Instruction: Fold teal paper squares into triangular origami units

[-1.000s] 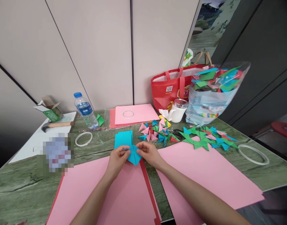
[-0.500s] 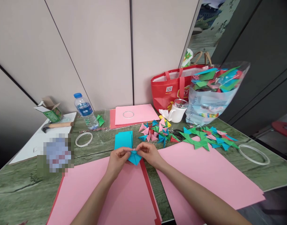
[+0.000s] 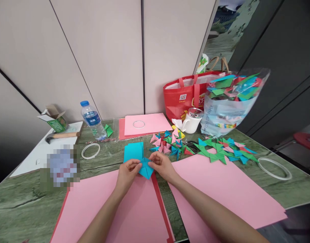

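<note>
Between my two hands is a small folded piece of blue paper [image 3: 146, 169], creased down the middle, with one corner pointing toward me. My left hand [image 3: 129, 171] pinches its left side between thumb and fingers. My right hand [image 3: 162, 166] pinches the right side the same way. Just behind lies a stack of blue paper sheets [image 3: 133, 150], partly covered by my left fingers. Below my hands, large pink sheets [image 3: 122, 209] rest on the table with a red edge showing. More pink sheets [image 3: 221, 192] lie under my right forearm.
Folded paper pieces [image 3: 167, 143] in several colours lie beyond my right hand, beside green paper stars [image 3: 213, 154]. A white mug [image 3: 192, 122], red bag [image 3: 180, 103] and filled plastic bag [image 3: 221, 111] stand behind. At left are a water bottle [image 3: 93, 121], hammer [image 3: 62, 135] and tape roll [image 3: 91, 151].
Fingers of both hands have shifted slightly along the blue paper, and its upper corner now shows above them. The paper appears opened out a little more.
</note>
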The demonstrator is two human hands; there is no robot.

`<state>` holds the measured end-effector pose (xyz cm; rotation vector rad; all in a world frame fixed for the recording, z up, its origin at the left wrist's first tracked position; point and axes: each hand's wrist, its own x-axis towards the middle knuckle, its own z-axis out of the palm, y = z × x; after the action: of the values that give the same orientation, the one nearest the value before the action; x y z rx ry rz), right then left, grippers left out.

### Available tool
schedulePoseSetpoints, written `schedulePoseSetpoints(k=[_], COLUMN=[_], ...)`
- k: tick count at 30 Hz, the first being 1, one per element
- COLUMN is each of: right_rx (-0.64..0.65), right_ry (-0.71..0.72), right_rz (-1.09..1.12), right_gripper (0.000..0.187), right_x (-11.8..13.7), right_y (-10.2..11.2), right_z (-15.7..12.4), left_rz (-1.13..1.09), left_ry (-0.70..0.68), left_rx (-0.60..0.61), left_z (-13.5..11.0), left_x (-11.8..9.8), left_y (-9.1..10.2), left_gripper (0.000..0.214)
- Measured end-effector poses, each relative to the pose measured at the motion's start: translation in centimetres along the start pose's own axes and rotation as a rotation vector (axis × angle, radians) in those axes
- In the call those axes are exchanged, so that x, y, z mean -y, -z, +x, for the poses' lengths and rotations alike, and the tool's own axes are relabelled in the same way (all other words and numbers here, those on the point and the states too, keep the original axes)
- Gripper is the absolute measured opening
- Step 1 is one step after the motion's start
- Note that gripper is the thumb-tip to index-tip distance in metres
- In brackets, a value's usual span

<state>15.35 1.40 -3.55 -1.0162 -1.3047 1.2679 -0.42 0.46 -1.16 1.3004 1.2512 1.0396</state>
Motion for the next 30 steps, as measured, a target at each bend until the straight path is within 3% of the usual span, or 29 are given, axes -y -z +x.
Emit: schedulePoseSetpoints(k=[6, 10, 15, 21, 30], right_rx=[-0.112, -0.136, -0.038, 0.003, 0.055], right_ry=[0.085, 0.117, 0.085, 0.05, 0.035], right_rz=[-0.133, -0.169, -0.083, -0.064, -0.041], right_gripper=[0.02, 0.01, 0.016, 0.016, 0.017], right_x=[0.9, 1.0, 0.4, 0.2, 0.2], right_y=[0.0, 0.1, -0.1, -0.3, -0.5], right_z=[-0.3, -0.2, -0.1, -0.2, -0.4], left_rz=[0.456, 0.417, 0.421, 0.209, 0.133], left_ry=[-0.327, -0.27, -0.327, -0.119, -0.09], left_rx=[-0.193, -0.115, -0.108, -0.001, 0.052], left_z=[-0.1, -0.2, -0.2, -0.2, -0.5], left_x=[0.1, 0.2, -0.2, -0.5, -0.4], left_y=[0.6, 0.5, 0.4, -0.1, -0.6], left_gripper=[0.019, 0.024, 0.021, 0.023, 0.023])
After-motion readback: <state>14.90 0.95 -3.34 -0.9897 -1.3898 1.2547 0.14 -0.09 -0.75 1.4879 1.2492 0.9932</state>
